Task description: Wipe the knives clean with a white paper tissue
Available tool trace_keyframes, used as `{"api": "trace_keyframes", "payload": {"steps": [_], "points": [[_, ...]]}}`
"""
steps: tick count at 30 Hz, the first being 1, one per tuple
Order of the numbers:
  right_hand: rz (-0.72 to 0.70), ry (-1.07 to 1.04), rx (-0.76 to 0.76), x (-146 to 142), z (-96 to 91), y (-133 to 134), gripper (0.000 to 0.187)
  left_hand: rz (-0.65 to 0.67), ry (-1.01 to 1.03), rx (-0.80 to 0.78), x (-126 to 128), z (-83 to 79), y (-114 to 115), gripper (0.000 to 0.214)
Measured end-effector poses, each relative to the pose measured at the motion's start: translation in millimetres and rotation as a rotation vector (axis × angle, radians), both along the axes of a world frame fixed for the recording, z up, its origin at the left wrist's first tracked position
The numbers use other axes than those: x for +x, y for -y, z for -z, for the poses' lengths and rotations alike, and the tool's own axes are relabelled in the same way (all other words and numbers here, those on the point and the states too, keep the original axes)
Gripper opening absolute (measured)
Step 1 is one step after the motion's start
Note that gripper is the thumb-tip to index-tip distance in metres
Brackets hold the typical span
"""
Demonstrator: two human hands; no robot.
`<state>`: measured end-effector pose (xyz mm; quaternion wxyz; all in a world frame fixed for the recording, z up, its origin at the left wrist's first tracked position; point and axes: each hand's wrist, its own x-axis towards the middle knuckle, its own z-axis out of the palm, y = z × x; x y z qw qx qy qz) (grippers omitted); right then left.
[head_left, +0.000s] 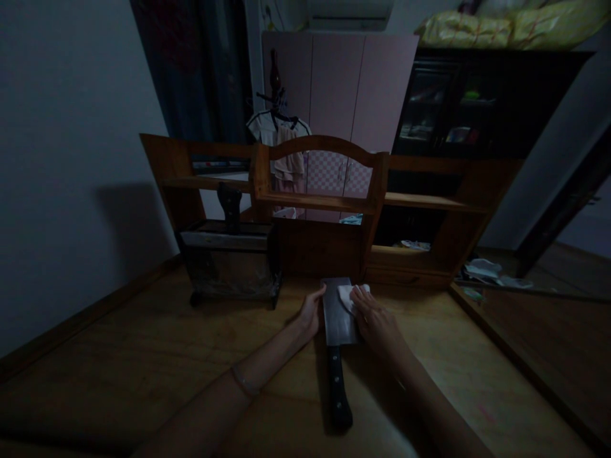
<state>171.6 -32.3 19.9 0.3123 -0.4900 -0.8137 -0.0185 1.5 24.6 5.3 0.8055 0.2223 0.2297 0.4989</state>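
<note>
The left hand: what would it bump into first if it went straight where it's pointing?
Probably the cleaver blade: the left hand is at its edge, maybe touching. Next in line looks like the white cloth under the right hand, though depth is unclear.

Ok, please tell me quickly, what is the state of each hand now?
Left hand: at the side edge of the cleaver; grip cannot be told.
Right hand: holding a white cloth on the blade.
</note>
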Motion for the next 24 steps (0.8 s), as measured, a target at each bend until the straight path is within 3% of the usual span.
{"api": "trace_keyframes", "payload": {"steps": [6,9,16,24], "points": [[-0.252,0.052,-0.048,-20,-11.5,14,0.053,0.066,0.038,-0.042,-2,-0.5,-2,0.032],[-0.298,0.076,-0.102,-28,-10.8,18,0.053,0.094,0.019,-0.048,-4,-2.1,-2,0.034],[-0.206,0.074,-0.088,-22,-13.0,15,0.047,0.021,0.0,-0.019,-2,-2.1,-2,0.029],[-0.01,0.106,-0.012,-13,-16.6,14,0.039,0.058,0.03,0.038,-3,-2.4,-2,0.04]]}}
